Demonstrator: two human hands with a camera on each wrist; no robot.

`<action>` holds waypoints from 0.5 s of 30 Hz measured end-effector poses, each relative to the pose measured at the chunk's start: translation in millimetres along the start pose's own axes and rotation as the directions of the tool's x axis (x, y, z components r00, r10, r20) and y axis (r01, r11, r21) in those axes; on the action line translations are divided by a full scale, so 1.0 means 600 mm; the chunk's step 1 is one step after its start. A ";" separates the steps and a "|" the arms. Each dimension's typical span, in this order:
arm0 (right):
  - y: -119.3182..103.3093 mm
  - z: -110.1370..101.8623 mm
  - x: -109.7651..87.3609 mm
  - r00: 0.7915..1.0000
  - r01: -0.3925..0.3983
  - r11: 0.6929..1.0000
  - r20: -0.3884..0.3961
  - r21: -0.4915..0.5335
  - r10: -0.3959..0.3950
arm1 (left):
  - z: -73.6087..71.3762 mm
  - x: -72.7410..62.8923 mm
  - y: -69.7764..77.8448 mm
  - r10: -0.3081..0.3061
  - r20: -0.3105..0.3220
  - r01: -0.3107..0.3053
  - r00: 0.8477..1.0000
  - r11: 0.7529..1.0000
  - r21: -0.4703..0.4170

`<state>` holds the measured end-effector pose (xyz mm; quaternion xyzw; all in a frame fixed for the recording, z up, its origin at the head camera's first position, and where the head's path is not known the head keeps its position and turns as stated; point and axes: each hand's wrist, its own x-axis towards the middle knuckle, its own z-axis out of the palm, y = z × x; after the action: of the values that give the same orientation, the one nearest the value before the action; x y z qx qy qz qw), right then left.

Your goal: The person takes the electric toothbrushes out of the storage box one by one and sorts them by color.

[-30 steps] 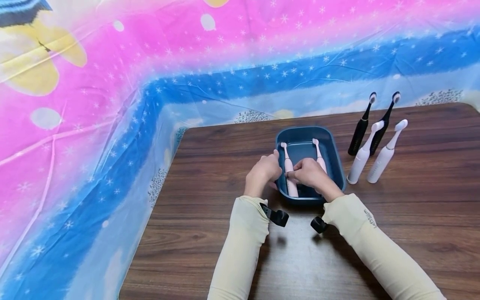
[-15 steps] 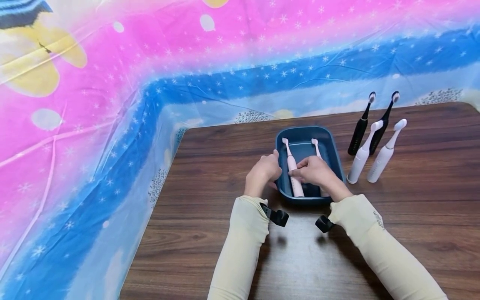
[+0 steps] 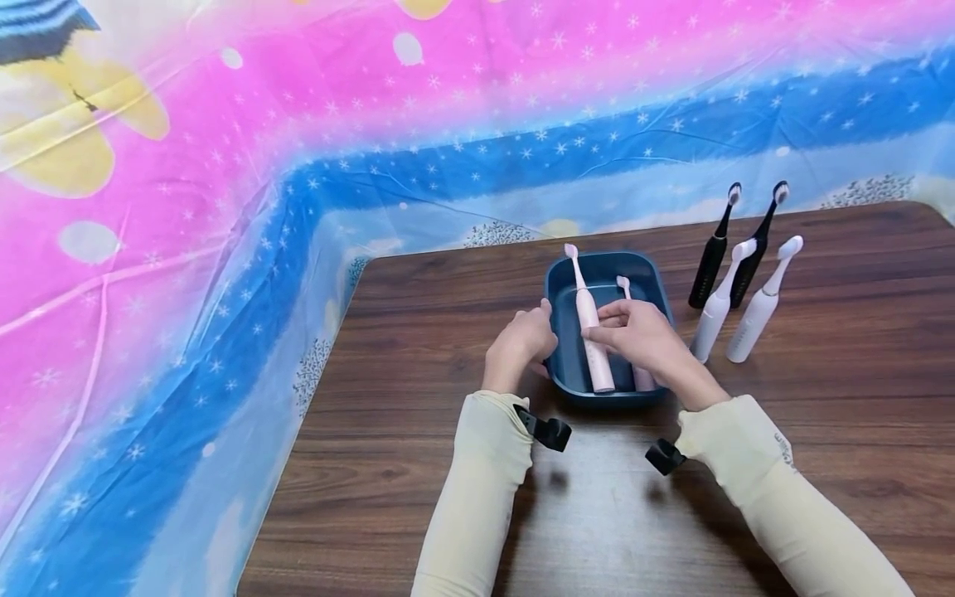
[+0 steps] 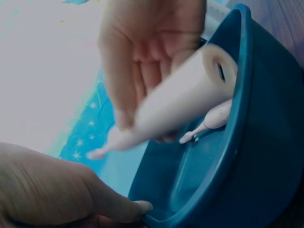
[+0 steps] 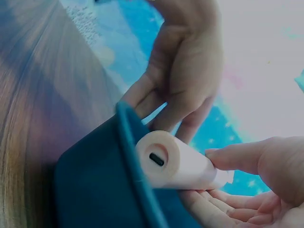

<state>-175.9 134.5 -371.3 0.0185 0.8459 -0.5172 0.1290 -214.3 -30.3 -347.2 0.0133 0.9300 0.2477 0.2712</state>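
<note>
My right hand (image 3: 645, 336) pinches a pale pink electric toothbrush (image 3: 595, 340) between thumb and fingers, its head tilted up past the far rim of a dark blue bin (image 3: 555, 369). In the left wrist view the toothbrush's base (image 4: 218, 69) with its charging slot shows near the bin's rim. A second pink toothbrush (image 4: 217, 115) lies inside the bin, partly hidden by my right hand in the head view. My left hand (image 3: 521, 344) grips the bin's left wall, its thumb (image 4: 126, 209) at the rim.
Two white electric toothbrushes (image 3: 755, 326) stand upright right of the bin, with two black ones (image 3: 707, 269) behind them. The wooden table (image 3: 418, 348) reaches back to a patterned cloth (image 3: 418, 182) hanging behind and to the left.
My right hand has raised the pink toothbrush from the bin's left side, moving it up and slightly right. The left hand keeps its grip on the bin.
</note>
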 end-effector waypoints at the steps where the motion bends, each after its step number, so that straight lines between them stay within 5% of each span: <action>1: -0.003 -0.002 -0.005 1.000 0.011 1.000 -0.009 -0.006 -0.011 | 0.000 0.000 0.000 0.000 0.000 0.000 1.000 1.000 0.000; 15: -0.021 -0.032 -0.078 0.988 0.136 0.991 -0.074 -0.009 -0.136 | 0.002 0.001 0.000 -0.001 -0.008 0.001 1.000 1.000 0.006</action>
<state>-136.4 150.1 -340.8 -0.0203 0.8505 -0.5219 0.0616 -214.3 -29.3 -348.5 0.0124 0.9319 0.2449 0.2674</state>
